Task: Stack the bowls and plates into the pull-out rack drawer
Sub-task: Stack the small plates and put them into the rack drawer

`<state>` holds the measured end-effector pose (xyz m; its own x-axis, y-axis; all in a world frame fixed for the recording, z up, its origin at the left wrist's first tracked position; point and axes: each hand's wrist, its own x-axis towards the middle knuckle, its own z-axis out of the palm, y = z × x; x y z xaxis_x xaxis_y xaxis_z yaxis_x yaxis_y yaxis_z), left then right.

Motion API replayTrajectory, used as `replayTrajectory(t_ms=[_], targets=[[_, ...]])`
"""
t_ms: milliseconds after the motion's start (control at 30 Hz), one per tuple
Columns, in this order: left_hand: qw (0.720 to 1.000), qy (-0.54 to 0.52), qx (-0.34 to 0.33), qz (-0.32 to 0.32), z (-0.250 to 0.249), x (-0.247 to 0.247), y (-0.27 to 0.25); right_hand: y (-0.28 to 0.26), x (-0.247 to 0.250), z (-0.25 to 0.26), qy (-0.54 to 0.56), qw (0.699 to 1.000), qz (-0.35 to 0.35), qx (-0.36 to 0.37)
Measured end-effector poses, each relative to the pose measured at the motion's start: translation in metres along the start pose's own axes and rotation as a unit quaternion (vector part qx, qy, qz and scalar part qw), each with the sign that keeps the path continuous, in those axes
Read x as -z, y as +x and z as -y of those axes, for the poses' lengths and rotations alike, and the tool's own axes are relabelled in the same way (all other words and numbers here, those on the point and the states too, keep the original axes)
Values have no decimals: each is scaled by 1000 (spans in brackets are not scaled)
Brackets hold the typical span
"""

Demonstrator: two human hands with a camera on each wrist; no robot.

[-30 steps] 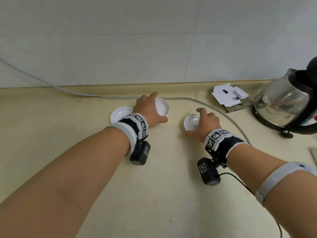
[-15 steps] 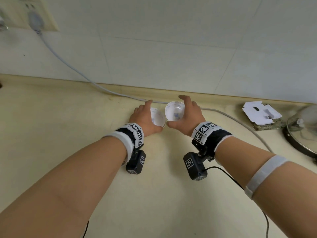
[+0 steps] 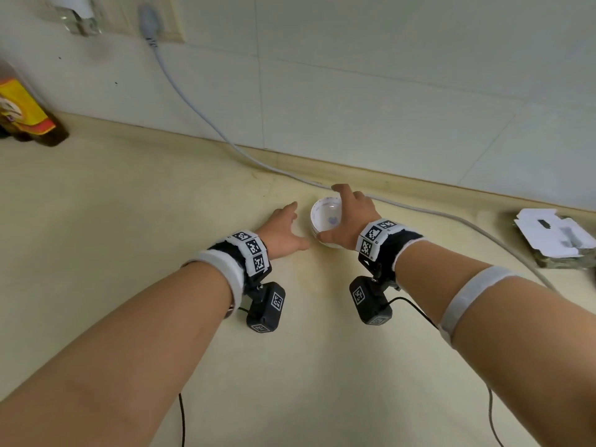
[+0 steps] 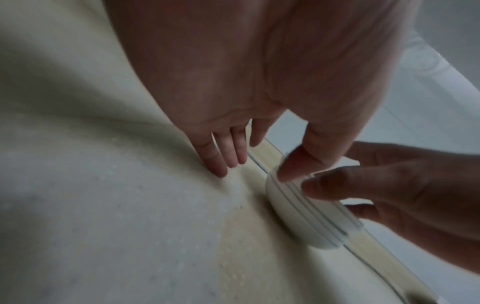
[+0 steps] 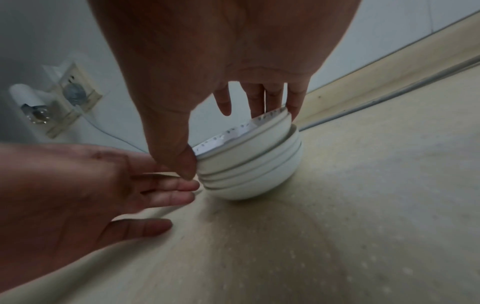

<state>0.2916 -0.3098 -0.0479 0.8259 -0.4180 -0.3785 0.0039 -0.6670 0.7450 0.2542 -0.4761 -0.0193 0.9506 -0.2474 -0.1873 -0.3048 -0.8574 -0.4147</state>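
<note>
Several bowls [image 5: 249, 164] nested on counter [image 3: 129, 221]; gripped at rim by right hand [image 3: 350, 221]; left hand [image 3: 282, 233] spread, at nine o'clock, empty.

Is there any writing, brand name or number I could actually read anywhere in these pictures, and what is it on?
None can be read.
Bottle: the yellow and red label has print, but it is too blurred.
Wrist bands: only black-and-white square code patterns, no words.
Bowls: a dotted rim pattern, no writing.
</note>
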Motion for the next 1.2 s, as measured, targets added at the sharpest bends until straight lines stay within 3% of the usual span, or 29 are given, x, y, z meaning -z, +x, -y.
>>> replayTrajectory(t_ms=[133,300,367,467,533,633,767,900,1066,1200], targets=[[977,-204,51,-21,-6,-4,-1,1,-5,-2,13,1000,-2,-17],[955,-291,59,10,-23,-19,1,-6,-12,-16,171,982,0,-77],[949,-308,63,-3,-25,-23,3,-11,-13,-20,273,953,1,-134],[960,-272,50,-34,-25,-29,-4,-24,-6,-22,420,879,-8,-223],[966,-252,44,-32,-23,-33,-18,-39,-2,-27,444,863,2,-240],[966,-253,39,-17,-21,-40,-50,-69,2,-41,427,873,16,-237],[967,-252,35,-13,-29,-51,-108,-127,15,-56,465,850,83,-235],[979,-202,33,-18,-39,-70,-171,-191,18,-67,441,859,141,-219],[972,-229,52,-19,-31,-103,-257,-268,10,-86,477,830,227,-179],[952,-269,96,-109,4,-135,-329,-321,3,-112,477,814,298,-145]])
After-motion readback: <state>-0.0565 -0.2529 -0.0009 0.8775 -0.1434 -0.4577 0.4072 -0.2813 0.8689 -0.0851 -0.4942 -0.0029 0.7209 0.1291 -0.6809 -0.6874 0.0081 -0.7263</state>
